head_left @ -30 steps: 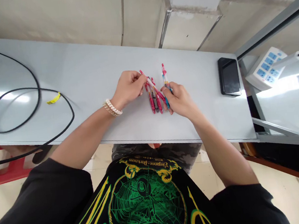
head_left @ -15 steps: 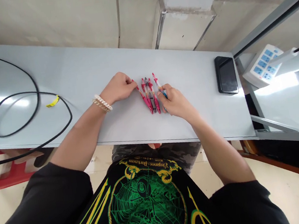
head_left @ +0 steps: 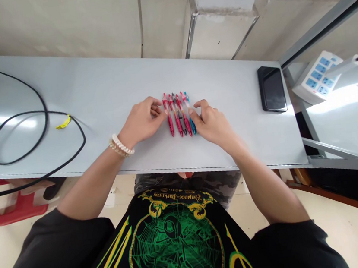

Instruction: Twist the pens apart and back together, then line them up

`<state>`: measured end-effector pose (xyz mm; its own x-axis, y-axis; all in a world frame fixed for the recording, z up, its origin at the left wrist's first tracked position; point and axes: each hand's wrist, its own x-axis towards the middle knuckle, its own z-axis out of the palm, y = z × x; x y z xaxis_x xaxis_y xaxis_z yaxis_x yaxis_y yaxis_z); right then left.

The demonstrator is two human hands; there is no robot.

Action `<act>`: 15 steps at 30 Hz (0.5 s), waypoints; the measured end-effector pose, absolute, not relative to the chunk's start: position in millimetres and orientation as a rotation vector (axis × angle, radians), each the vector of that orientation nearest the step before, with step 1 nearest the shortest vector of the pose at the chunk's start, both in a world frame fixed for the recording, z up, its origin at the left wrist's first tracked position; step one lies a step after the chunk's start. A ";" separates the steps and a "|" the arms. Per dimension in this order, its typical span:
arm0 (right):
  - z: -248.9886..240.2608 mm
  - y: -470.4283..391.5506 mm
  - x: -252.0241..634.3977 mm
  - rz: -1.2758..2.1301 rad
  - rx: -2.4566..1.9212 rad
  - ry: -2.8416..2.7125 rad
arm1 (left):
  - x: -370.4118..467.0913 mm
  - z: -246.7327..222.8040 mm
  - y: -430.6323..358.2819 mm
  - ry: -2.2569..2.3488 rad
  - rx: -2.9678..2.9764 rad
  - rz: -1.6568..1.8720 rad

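Note:
Several click pens lie side by side on the grey table (head_left: pixel 107 82), tips and clips roughly level. At the left end of the row is a pink pen (head_left: pixel 170 124). More pink pens and a dark grey pen (head_left: pixel 182 122) lie in the middle, and a blue pen (head_left: pixel 193 125) is at the right end. My left hand (head_left: pixel 144 120) rests beside the row, its thumb against the leftmost pink pen and its fingers loosely bent apart from the thumb. My right hand (head_left: pixel 213 123) is on the other side, thumb at the blue pen and forefinger stretched out.
A black cable (head_left: pixel 44 102) with a yellow tag (head_left: pixel 63 122) loops over the left of the table. Toward the right end lies a black box-like device (head_left: pixel 272 90). Beyond the metal frame is a white power strip (head_left: pixel 318 75). A red stool (head_left: pixel 14 206) stands below at left.
The pens have become straighter and more parallel, with the blue one now against the row. My left hand no longer pinches the left pen's top; my right hand has loosened from the blue pen.

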<state>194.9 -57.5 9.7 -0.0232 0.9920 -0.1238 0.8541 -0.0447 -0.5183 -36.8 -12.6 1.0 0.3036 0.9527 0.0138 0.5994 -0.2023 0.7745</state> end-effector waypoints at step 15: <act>-13.4 -62.3 205.9 0.601 -1.588 -1.931 | -5.5 -29.5 -60.4 1.261 2.222 0.721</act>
